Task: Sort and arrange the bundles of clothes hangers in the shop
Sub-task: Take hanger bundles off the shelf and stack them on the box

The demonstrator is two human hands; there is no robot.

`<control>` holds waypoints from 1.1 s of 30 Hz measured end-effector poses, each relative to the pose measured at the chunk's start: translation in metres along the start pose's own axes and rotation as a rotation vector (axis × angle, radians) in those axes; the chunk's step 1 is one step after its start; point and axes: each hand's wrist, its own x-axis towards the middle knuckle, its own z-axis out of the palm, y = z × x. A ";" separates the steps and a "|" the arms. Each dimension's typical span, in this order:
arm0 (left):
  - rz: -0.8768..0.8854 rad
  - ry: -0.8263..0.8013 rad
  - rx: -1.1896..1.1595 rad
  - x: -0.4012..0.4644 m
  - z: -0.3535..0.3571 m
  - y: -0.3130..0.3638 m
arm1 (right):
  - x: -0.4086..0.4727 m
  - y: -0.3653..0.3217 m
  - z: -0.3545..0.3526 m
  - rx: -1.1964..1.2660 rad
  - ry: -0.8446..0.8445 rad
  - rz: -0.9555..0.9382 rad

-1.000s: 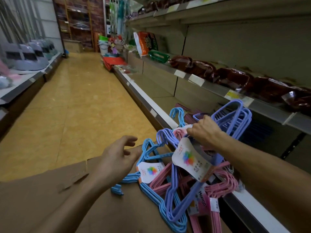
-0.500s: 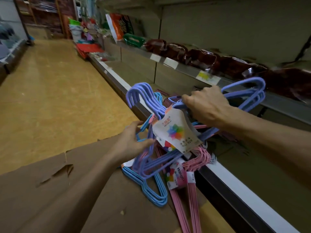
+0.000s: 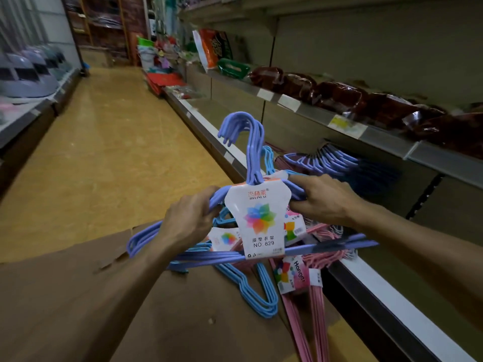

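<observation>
On the far left, a low grey display shelf (image 3: 39, 105) is carrying a row of grey-lilac domed plastic items (image 3: 23, 79); what they are cannot be told. A flattened brown cardboard sheet (image 3: 78, 309) is lying across the foreground beneath your arms. Your left hand (image 3: 188, 220) is gripping the left shoulder of a bundle of lilac plastic-coated clothes hangers (image 3: 251, 152), fingers curled around the wires. You are holding this bundle upright, hooks pointing up, above the cardboard, with a white card label printed with a multicoloured flower and "NO: 829" (image 3: 258, 220) wrapped around its neck. Under it, a bundle of light blue hangers (image 3: 258, 296) is resting on the cardboard, partly overlapping a bundle of pink hangers with a "Hanger" label (image 3: 300, 288) just beside the shelf edge. Your right hand (image 3: 324, 199) is pinching the right shoulder of the held bundle between thumb and fingers. On the lower metal shelf (image 3: 392, 283) behind, another lilac hanger bundle (image 3: 326, 160) is lying tilted. The upper shelf (image 3: 379, 137) is holding dark red packaged goods (image 3: 339, 95) and a green plastic basket (image 3: 232, 67).
</observation>
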 end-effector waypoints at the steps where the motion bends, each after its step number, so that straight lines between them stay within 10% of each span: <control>1: 0.008 0.001 -0.007 -0.002 -0.006 -0.005 | 0.002 -0.002 0.000 0.053 -0.085 -0.012; 7: 0.046 -0.041 0.016 -0.014 -0.037 -0.027 | -0.002 -0.024 0.003 0.461 -0.564 -0.063; 23: -0.015 -0.556 -0.162 -0.029 -0.089 -0.049 | -0.021 -0.094 0.058 0.787 -0.421 -0.053; 33: -0.239 -0.197 -0.581 -0.021 -0.096 -0.015 | -0.017 -0.125 0.075 0.826 -0.519 -0.027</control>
